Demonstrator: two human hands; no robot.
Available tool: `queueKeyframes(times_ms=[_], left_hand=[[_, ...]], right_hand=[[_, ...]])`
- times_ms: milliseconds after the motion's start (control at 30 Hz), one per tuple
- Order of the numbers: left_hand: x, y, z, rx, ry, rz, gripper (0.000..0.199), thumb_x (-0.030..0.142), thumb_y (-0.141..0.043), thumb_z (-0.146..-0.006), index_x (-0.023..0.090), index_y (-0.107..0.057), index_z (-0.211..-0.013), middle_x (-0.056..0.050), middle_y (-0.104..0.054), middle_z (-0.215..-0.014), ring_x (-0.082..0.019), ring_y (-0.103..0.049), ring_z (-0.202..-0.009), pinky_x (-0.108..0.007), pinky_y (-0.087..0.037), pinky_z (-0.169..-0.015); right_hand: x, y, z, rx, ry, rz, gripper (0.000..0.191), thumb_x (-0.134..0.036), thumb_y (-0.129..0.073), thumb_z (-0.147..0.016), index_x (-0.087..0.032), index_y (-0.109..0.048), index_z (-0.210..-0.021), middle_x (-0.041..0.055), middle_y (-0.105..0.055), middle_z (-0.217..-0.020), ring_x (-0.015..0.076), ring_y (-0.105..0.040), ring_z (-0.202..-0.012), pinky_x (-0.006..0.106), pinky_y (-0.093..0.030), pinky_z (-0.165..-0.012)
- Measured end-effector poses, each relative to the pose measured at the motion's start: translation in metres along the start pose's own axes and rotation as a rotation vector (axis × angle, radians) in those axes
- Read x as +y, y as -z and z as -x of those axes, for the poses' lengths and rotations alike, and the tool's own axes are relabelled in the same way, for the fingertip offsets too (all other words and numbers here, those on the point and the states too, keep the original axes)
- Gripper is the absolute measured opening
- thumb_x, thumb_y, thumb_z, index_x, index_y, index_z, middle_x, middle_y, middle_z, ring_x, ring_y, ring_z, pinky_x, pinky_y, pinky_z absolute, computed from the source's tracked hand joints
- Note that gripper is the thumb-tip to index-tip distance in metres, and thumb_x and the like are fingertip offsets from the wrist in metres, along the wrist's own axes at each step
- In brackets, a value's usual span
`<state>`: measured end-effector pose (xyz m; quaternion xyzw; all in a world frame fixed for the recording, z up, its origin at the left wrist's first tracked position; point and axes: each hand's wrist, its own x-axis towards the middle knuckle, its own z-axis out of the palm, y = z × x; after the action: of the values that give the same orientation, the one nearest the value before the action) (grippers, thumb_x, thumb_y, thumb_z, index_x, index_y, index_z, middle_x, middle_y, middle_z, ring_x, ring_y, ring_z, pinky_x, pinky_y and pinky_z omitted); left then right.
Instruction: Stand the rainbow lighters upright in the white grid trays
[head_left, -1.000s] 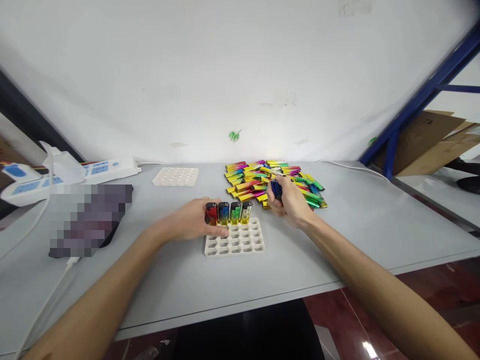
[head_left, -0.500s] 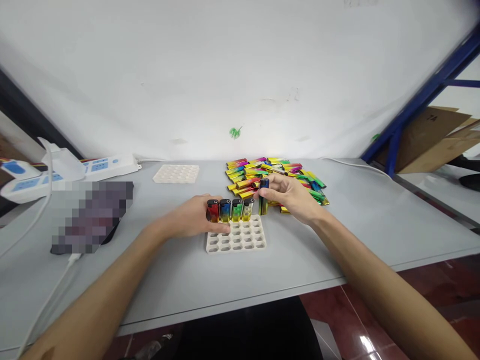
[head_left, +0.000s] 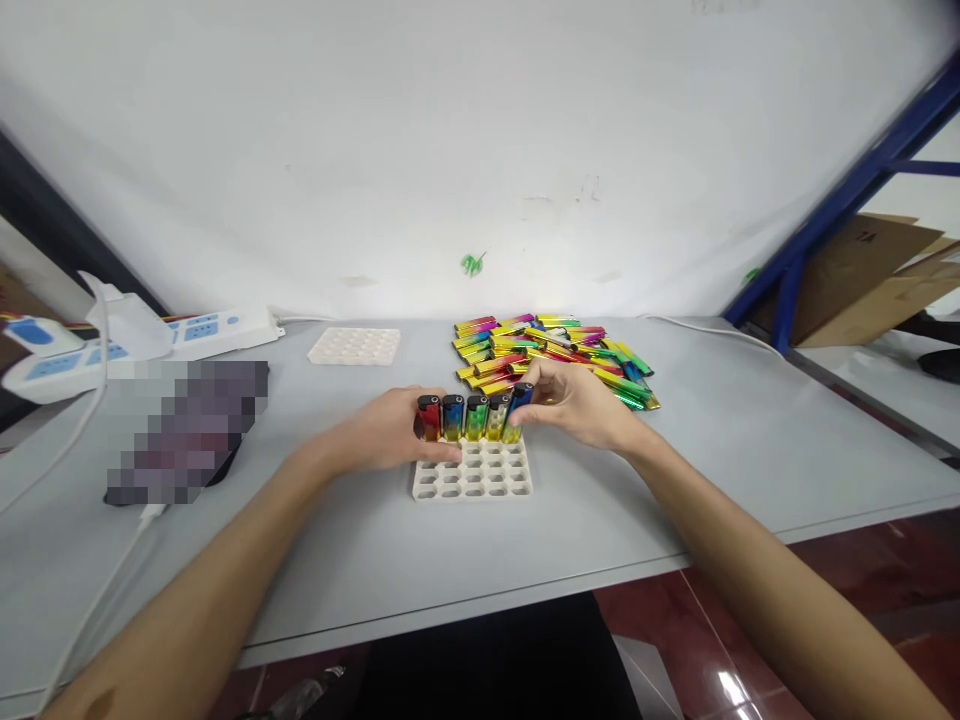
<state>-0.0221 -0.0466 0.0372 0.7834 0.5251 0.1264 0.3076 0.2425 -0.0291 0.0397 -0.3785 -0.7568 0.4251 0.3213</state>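
Observation:
A white tray with rows of slots lies on the table before me. Along its far row stand a red lighter, a blue lighter, a green lighter and a silver-yellow lighter, all upright with black tops. My left hand grips the tray's left side, its thumb over the slots and its other fingers partly hidden behind the red lighter. Between thumb and fingers, my right hand pinches a blue-and-yellow lighter, tilted at the row's right end.
Behind my right hand spreads a pile of shiny coloured lighters. A second white tray lies farther back. On the left are a power strip, a blurred-out dark device and a white cable. Cardboard boxes stand at the right.
My right hand has brought the blue-and-yellow lighter left to the end of the far row, tilting it from upright. My left hand stays at the tray.

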Motion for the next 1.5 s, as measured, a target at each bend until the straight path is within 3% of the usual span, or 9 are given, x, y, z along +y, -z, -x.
queueKeyframes(times_ms=[267,400,533,600,733,867,1000,1167,1500], left_hand=[[0.002,0.000,0.000,-0.003,0.021,0.004,0.045,0.060,-0.075,-0.067,0.025,-0.064,-0.094,0.002,-0.067,-0.084,-0.019,-0.060,-0.076,-0.027,-0.043,-0.064],[0.000,0.000,-0.001,0.019,0.009,0.000,0.046,0.060,-0.075,-0.067,0.024,-0.064,-0.094,0.002,-0.066,-0.085,-0.019,-0.060,-0.076,-0.028,-0.043,-0.065],[-0.003,0.000,-0.002,0.029,0.023,0.011,0.048,0.062,-0.075,-0.066,0.024,-0.064,-0.094,0.001,-0.067,-0.084,-0.020,-0.061,-0.076,-0.028,-0.044,-0.064],[-0.004,0.001,-0.002,0.032,0.027,0.013,0.049,0.062,-0.074,-0.066,0.023,-0.064,-0.095,0.001,-0.068,-0.084,-0.020,-0.061,-0.076,-0.028,-0.044,-0.064],[-0.005,0.001,-0.003,0.046,0.027,0.018,0.050,0.062,-0.074,-0.065,0.023,-0.065,-0.095,0.000,-0.070,-0.086,-0.021,-0.063,-0.078,-0.029,-0.045,-0.066],[-0.007,0.002,-0.003,0.044,0.036,0.027,0.053,0.062,-0.076,-0.065,0.024,-0.065,-0.100,0.000,-0.072,-0.091,-0.021,-0.065,-0.081,-0.029,-0.047,-0.068],[-0.008,0.000,-0.004,0.050,0.037,0.011,0.054,0.063,-0.075,-0.066,0.023,-0.065,-0.099,0.000,-0.071,-0.089,-0.021,-0.064,-0.080,-0.029,-0.047,-0.067],[-0.006,-0.001,-0.003,0.055,0.028,-0.006,0.053,0.064,-0.073,-0.068,0.023,-0.065,-0.100,0.001,-0.071,-0.087,-0.021,-0.064,-0.078,-0.028,-0.046,-0.065],[-0.005,-0.001,-0.002,0.056,0.041,-0.013,0.052,0.059,-0.075,-0.067,0.023,-0.064,-0.103,0.000,-0.070,-0.091,-0.021,-0.063,-0.080,-0.028,-0.045,-0.066]], right_hand=[[-0.003,0.000,0.001,0.004,-0.033,0.267,0.041,-0.047,-0.081,-0.071,-0.022,-0.049,-0.076,-0.0023,-0.060,-0.068,0.0162,-0.056,-0.065,0.030,-0.040,-0.058],[-0.004,0.004,0.002,-0.011,0.035,0.276,0.034,-0.050,-0.077,-0.075,-0.021,-0.061,-0.084,0.0017,-0.068,-0.083,0.0181,-0.061,-0.076,0.031,-0.045,-0.066],[0.002,0.022,0.001,0.209,0.081,0.324,0.042,-0.049,-0.041,-0.098,-0.020,-0.066,-0.082,0.0061,-0.072,-0.089,0.0199,-0.064,-0.084,0.035,-0.047,-0.078],[0.007,0.033,0.001,0.291,0.033,0.476,0.038,-0.044,-0.044,-0.097,-0.020,-0.066,-0.079,0.0058,-0.072,-0.085,0.0211,-0.063,-0.081,0.037,-0.046,-0.078],[0.018,0.045,0.002,0.110,-0.018,0.701,0.013,-0.036,-0.067,-0.077,-0.024,-0.069,-0.080,0.0042,-0.072,-0.086,0.0281,-0.057,-0.094,0.042,-0.043,-0.083],[0.027,0.044,0.002,0.015,-0.040,0.710,0.011,-0.027,-0.073,-0.069,-0.025,-0.068,-0.078,0.0054,-0.070,-0.084,0.0306,-0.054,-0.097,0.043,-0.042,-0.082],[0.023,0.038,-0.002,0.200,-0.004,0.597,0.018,-0.036,-0.075,-0.075,-0.024,-0.063,-0.080,0.0047,-0.066,-0.085,0.0246,-0.056,-0.085,0.038,-0.042,-0.072],[0.011,0.031,-0.004,0.446,-0.013,0.110,0.037,-0.046,-0.077,-0.076,-0.023,-0.054,-0.093,-0.0009,-0.059,-0.077,0.0162,-0.055,-0.068,0.034,-0.044,-0.064],[0.015,0.023,-0.006,0.169,-0.180,-0.486,0.016,-0.030,-0.067,-0.081,-0.018,-0.061,-0.088,0.0014,-0.063,-0.085,0.0125,-0.059,-0.073,0.032,-0.048,-0.076]])
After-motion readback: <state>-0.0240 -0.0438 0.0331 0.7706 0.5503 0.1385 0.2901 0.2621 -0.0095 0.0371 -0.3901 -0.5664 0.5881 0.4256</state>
